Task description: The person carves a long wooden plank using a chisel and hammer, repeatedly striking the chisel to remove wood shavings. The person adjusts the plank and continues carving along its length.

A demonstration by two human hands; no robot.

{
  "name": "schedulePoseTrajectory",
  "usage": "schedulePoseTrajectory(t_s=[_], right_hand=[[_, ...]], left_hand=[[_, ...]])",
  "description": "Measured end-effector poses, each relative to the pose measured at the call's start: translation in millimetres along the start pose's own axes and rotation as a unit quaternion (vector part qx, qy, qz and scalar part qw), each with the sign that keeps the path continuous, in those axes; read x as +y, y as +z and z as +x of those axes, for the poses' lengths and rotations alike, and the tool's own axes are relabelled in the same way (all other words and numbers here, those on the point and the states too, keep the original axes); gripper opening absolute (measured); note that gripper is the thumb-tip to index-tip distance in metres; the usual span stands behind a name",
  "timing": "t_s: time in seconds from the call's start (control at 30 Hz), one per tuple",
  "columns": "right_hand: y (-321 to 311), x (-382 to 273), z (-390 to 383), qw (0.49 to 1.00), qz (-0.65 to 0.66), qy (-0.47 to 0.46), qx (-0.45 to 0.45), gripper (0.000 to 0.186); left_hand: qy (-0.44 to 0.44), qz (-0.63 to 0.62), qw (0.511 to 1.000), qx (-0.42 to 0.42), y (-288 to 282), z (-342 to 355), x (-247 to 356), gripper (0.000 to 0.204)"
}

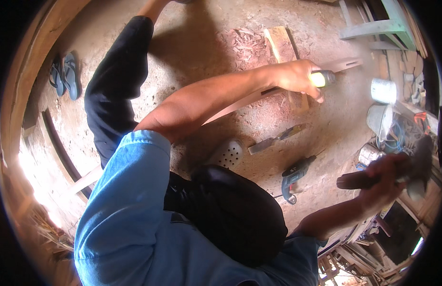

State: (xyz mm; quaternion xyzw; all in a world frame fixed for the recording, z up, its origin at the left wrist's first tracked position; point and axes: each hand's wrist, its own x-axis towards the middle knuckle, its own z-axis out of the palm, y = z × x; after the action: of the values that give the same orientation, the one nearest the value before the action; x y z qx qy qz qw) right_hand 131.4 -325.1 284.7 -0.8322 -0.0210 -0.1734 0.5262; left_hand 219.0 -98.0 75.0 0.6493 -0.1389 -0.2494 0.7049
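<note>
My left hand (297,78) is closed around a chisel (319,79) with a yellow and dark handle; its blade is hidden. It is over a long wooden bar (235,104) with cut slots, which lies across a wooden block (279,43) on the floor. Off to the right, my right hand (385,177) grips a hammer (421,164) with its wooden handle pointing left. The hammer is raised, apart from the chisel, and somewhat blurred. Between my arms lie a flat-bladed tool (273,139) with a wooden grip and a dark power drill (295,178).
Reddish wood shavings (245,43) lie around the block. A pale green bench (373,31) stands far right, above metal buckets (383,90) and wood scraps (411,64). A holed grey clog (228,153) shows by my knee; flip-flops (69,76) lie at the left.
</note>
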Motion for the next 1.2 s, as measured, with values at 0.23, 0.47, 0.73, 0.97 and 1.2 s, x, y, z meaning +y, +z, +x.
schedulePoseTrajectory(t_s=[0.23,0.47,0.73,0.97,1.2], right_hand=[[77,8,-2,0.979,-0.156,-0.022,-0.128,0.015],[88,89,-23,0.955,-0.161,0.099,-0.228,0.02],[30,5,-18,0.994,-0.101,0.024,-0.027,0.014],[-29,-12,13,0.998,0.017,-0.057,-0.007,0.01],[72,61,-2,0.86,-0.463,0.021,-0.214,0.02]], left_hand=[[0.097,-0.008,0.994,0.042,12,2,-40,0.035],[0.083,0.043,0.995,0.042,14,-2,-16,0.054],[-0.003,0.092,0.996,0.0,7,-20,3,0.057],[0.147,-0.011,0.989,-0.002,11,2,-8,0.047],[0.031,-0.01,0.999,-0.002,10,7,-21,0.051]])
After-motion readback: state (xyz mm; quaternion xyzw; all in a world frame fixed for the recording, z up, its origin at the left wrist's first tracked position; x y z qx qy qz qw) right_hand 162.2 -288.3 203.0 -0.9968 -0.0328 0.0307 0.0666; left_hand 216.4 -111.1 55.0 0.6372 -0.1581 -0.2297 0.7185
